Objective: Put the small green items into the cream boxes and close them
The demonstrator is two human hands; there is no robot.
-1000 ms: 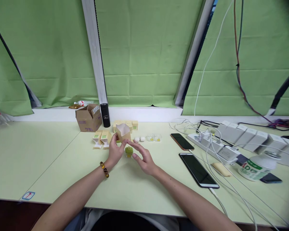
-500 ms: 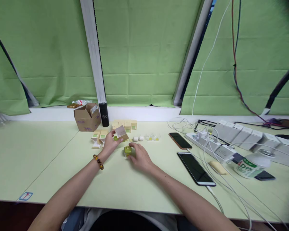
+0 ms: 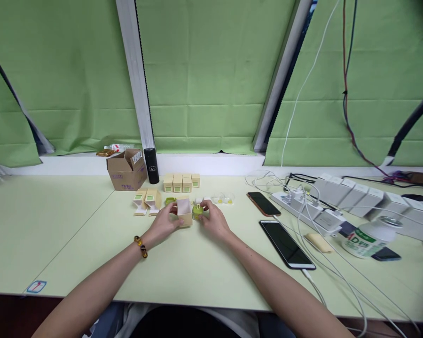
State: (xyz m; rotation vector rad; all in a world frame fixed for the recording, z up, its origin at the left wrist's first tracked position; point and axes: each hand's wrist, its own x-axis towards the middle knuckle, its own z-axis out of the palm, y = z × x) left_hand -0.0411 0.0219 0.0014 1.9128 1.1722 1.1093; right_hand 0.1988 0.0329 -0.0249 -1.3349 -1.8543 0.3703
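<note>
My left hand (image 3: 164, 223) grips a small open tan paper box (image 3: 184, 212) that stands on the pale green table (image 3: 74, 234). My right hand (image 3: 214, 219) pinches a small green jar (image 3: 197, 211) just right of the box's open top. Behind them stands a row of closed tan boxes (image 3: 181, 182). Two open boxes (image 3: 147, 201) lie to the left, with another green jar (image 3: 169, 201) beside them.
A brown cardboard carton (image 3: 127, 169) and a black cylinder (image 3: 151, 165) stand at the back left. Two phones (image 3: 286, 244) (image 3: 263, 203), a power strip (image 3: 315, 213) with chargers and tangled cables, and a white bottle (image 3: 364, 239) fill the right side.
My left hand brought the open box down from a raised tilt and set it upright on the table. My right hand picked up the green jar and carried it beside the box.
</note>
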